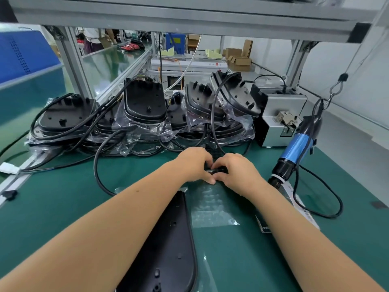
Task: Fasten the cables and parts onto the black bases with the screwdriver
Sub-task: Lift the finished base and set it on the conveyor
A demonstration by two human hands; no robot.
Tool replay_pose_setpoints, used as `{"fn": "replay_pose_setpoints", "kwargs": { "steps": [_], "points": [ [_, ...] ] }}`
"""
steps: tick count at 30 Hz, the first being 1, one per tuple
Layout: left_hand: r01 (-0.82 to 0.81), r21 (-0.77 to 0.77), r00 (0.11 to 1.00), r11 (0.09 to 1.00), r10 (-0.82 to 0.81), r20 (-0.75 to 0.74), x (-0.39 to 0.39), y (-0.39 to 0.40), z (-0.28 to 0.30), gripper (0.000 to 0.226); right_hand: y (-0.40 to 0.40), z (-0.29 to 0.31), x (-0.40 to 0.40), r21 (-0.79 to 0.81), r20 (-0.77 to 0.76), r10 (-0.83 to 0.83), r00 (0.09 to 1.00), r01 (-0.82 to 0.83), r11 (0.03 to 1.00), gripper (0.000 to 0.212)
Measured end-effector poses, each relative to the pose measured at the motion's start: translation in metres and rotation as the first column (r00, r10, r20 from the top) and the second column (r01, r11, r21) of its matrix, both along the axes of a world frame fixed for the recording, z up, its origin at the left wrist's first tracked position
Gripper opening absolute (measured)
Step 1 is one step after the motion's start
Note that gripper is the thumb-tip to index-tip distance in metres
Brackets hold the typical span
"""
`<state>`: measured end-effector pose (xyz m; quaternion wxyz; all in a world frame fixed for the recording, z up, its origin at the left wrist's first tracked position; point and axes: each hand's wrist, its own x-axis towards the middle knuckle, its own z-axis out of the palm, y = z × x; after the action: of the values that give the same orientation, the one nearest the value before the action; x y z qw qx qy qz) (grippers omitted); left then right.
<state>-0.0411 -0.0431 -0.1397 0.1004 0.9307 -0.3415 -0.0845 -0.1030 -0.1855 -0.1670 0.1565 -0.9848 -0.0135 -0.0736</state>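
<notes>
Head view shows both forearms reaching out over a green mat (63,207). The left hand (194,164) and right hand (235,170) meet near the middle of the mat, fingers curled, pinching between them a small dark part (217,170) with a glint of metal; what exactly it is cannot be told. A black cable (99,165) loops from the hands leftward and back toward the far edge. Under the left forearm, toward the near edge, lies a black base (168,249), flat, partly on a clear plastic bag (210,207). Along the far edge sits a pile of bases (143,102) in clear bags, tangled with cables. At the far right corner stands a grey box (280,119). Just beside it hangs a blue screwdriver (294,148), tilted, its tip near the mat, apart from both hands.
</notes>
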Motion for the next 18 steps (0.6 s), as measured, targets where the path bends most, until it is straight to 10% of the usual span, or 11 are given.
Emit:
{"fn": "replay_pose_setpoints", "kwargs": {
  "steps": [18],
  "points": [
    [-0.100,-0.068,0.994,0.993,0.097,-0.049,-0.002,0.000,0.004,0.028,0.012,0.009,-0.002,0.064,0.040,-0.104,0.994,0.101,0.993,0.010]
  ]
}}
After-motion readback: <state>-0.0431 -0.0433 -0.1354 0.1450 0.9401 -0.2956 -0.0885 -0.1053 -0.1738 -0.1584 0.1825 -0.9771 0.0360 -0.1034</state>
